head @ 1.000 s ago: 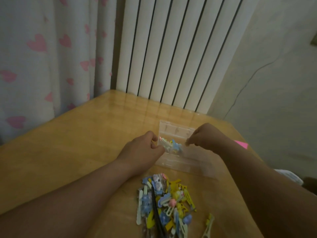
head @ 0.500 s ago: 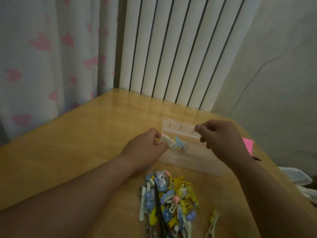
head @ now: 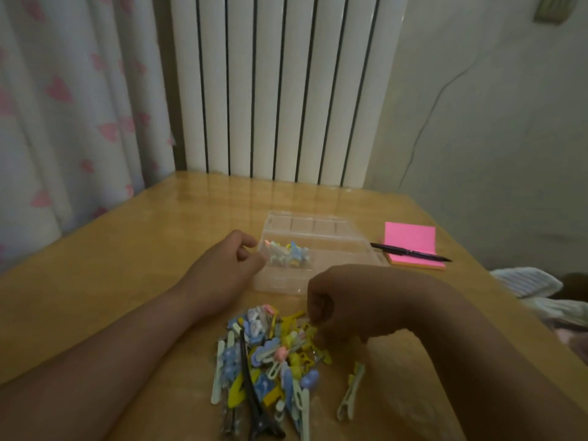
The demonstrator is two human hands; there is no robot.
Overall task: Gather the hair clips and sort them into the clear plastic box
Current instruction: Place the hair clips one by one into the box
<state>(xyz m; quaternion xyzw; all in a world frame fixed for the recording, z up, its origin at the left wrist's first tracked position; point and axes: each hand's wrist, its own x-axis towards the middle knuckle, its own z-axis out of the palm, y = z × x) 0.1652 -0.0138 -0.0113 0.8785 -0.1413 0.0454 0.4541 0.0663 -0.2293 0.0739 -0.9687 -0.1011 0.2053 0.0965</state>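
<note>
On the wooden table (head: 127, 265), toward the left, the left hand (head: 229, 268) lies with fingers curled against the left wall of the clear plastic box (head: 350, 241), though I cannot tell whether it grips that wall. A few hair clips (head: 289, 254) sit in the box's left part. In front of the box lies the loose pile (head: 267, 358) of clips, with the right hand (head: 346, 307) curled over its upper right edge, its hold unclear, and further right are a pale green clip (head: 351, 389) and a black pen (head: 410, 251) across a pink sticky pad (head: 410, 238).

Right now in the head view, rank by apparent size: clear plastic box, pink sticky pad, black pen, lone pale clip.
Clear plastic box
Pink sticky pad
Black pen and lone pale clip: unsure, the clip is nearer.
</note>
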